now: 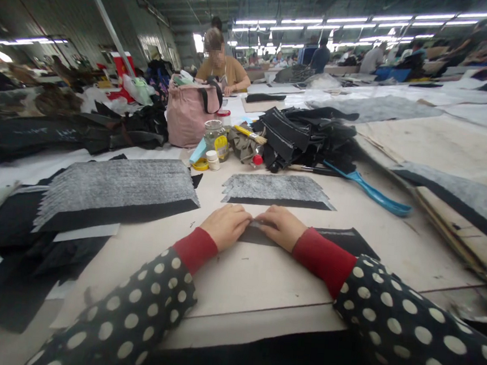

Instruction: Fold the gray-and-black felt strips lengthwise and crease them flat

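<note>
A dark fabric strip (pixel 341 238) lies flat on the pale work surface (pixel 256 280), partly under my hands. My left hand (pixel 226 225) is at the strip's left end, its fingers together and pressed on the edge. My right hand (pixel 280 225) rests on the strip, its thumb and fingertips pinched close to the left fingertips. Just beyond both hands lies a small stack of grey pieces with black edges (pixel 277 189). A larger grey stack (pixel 123 189) fans out to the left.
Behind the stacks are a glass jar (pixel 218 140), a white bottle (pixel 212 160), a yellow-handled brush (pixel 250 133), a pink bag (pixel 187 112) and piled black pieces (pixel 290 132). A blue tool (pixel 374 191) lies right. Across the table, a person (pixel 223 70) bends over work.
</note>
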A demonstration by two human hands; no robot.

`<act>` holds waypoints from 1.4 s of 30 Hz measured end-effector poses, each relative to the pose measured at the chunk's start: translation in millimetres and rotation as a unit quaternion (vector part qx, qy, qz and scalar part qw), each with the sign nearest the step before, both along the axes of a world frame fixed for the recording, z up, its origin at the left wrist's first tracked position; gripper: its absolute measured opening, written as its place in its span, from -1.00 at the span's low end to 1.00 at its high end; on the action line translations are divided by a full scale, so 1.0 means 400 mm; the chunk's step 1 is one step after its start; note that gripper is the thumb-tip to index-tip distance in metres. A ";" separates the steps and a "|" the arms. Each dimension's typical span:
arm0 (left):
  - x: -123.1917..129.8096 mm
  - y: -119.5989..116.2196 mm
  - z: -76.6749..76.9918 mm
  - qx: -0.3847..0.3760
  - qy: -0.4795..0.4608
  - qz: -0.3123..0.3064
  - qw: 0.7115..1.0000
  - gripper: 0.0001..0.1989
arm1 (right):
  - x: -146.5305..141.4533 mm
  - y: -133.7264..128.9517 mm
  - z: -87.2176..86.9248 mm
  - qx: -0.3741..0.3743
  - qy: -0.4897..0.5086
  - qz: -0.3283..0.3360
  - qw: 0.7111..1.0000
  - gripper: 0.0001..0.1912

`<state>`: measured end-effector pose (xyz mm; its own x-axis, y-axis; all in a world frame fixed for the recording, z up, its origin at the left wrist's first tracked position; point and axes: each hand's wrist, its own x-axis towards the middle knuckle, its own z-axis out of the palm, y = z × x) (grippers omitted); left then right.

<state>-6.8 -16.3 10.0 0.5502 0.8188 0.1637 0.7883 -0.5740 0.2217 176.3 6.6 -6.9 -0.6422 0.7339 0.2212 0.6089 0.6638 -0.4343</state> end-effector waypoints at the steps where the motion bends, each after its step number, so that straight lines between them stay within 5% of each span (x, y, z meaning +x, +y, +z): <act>1: -0.003 0.010 -0.005 -0.009 -0.019 -0.001 1.000 -0.79 | 0.000 0.000 -0.001 -0.001 0.002 -0.001 1.000 -0.76; 7: -0.019 0.027 -0.036 -0.034 -0.103 0.013 0.994 -0.76 | 0.003 0.002 -0.010 -0.010 0.020 -0.005 1.000 -0.78; 17: -0.014 0.019 -0.027 -0.002 -0.080 -0.023 0.997 -0.81 | 0.000 -0.013 0.007 0.008 0.003 0.000 1.000 -0.83; 24: -0.013 0.010 -0.006 0.021 0.028 -0.063 0.997 -0.81 | -0.008 -0.026 0.007 0.092 -0.089 0.039 0.991 -0.80; 31: 0.003 -0.015 0.026 0.040 0.137 -0.072 0.987 -0.79 | -0.009 -0.041 0.014 0.094 -0.121 -0.011 0.988 -0.79; 36: -0.004 -0.008 -0.002 -0.003 -0.001 -0.028 1.000 -0.87 | 0.007 -0.026 0.004 0.033 -0.067 -0.092 0.993 -0.71; 42: -0.002 0.006 -0.020 -0.050 -0.118 -0.004 0.992 -0.82 | 0.005 -0.025 0.003 -0.013 -0.025 -0.091 0.995 -0.75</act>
